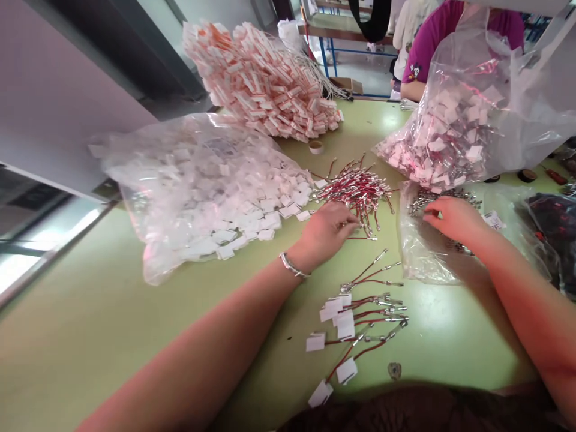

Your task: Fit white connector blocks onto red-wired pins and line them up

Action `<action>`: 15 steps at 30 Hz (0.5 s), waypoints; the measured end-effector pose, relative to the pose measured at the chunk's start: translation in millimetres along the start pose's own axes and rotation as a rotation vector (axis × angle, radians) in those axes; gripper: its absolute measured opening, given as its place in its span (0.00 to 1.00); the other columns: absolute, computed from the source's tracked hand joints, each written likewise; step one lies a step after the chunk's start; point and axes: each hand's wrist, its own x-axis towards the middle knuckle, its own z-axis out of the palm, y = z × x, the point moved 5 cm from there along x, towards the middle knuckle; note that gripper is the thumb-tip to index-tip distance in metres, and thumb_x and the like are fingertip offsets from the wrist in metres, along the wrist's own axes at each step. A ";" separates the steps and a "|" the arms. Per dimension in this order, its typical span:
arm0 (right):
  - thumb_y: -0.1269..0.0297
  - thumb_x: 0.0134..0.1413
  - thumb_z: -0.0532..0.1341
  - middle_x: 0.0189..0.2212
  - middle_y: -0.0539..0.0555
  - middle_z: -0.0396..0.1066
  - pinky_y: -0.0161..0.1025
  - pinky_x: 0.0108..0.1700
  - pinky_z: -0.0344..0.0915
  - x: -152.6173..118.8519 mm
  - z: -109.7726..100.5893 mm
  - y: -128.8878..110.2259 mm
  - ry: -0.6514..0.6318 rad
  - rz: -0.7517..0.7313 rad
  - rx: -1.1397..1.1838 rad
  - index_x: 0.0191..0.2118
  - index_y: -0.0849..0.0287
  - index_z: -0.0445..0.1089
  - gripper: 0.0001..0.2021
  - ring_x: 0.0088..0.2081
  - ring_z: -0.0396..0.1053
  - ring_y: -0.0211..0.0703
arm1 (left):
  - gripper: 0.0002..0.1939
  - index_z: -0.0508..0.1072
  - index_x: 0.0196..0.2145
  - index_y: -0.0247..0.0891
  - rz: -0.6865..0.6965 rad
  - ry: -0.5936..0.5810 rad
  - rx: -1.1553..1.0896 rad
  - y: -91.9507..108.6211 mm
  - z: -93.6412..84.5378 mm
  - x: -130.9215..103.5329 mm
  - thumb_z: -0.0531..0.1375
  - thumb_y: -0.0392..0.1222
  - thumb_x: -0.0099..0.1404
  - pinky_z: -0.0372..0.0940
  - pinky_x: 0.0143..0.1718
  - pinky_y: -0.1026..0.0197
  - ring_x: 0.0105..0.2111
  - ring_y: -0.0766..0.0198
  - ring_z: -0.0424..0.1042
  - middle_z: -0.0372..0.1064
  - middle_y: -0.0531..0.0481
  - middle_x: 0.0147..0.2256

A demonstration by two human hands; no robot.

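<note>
My left hand point(328, 231), with a bracelet on the wrist, is at the near left edge of a heap of short red wires point(355, 186) with metal ends. Its fingers are curled in and closed; what they hold, if anything, is hidden. Over on the right, my right hand point(456, 219) reaches down to small shiny metal-ended pieces point(418, 201) lying on a clear plastic bag point(423, 267). Thumb and fingertips there are drawn together, and anything between them is too small to make out. Nearer me lie several red wires with white connectors point(345, 324) and shiny tubular ends.
A clear bag point(180, 198) spills white connectors point(265, 222) at left. Behind it rises a pile of orange-and-white pieces point(270, 84). A tape roll point(316, 147) stands mid-table. Another filled bag point(454, 132) sits before a person in a purple shirt point(418, 57).
</note>
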 end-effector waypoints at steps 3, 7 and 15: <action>0.61 0.57 0.55 0.38 0.58 0.73 0.39 0.29 0.56 2.8 16.9 -18.2 0.046 -0.013 -0.123 0.38 0.58 0.75 0.12 0.36 0.69 0.47 | 0.04 0.71 0.29 0.37 -0.196 0.232 -0.194 -0.7 -20.8 -0.4 0.57 0.38 0.61 0.63 0.36 0.60 0.31 0.65 0.67 0.70 0.50 0.29; 0.65 0.58 0.54 0.37 0.62 0.72 0.40 0.29 0.56 5.6 21.6 -31.1 0.074 0.008 -0.217 0.36 0.61 0.73 0.11 0.37 0.69 0.49 | 0.06 0.70 0.31 0.36 -0.369 0.256 -0.400 6.7 -29.4 -4.8 0.56 0.40 0.62 0.58 0.24 0.65 0.22 0.70 0.61 0.65 0.53 0.24; 0.63 0.57 0.54 0.25 0.53 0.72 0.39 0.29 0.57 -15.6 -1.5 -56.2 0.130 -0.008 0.319 0.35 0.58 0.69 0.08 0.24 0.65 0.41 | 0.09 0.74 0.28 0.36 -0.404 -0.069 -0.425 24.4 10.5 -16.5 0.57 0.42 0.62 0.59 0.27 0.65 0.25 0.70 0.63 0.68 0.53 0.25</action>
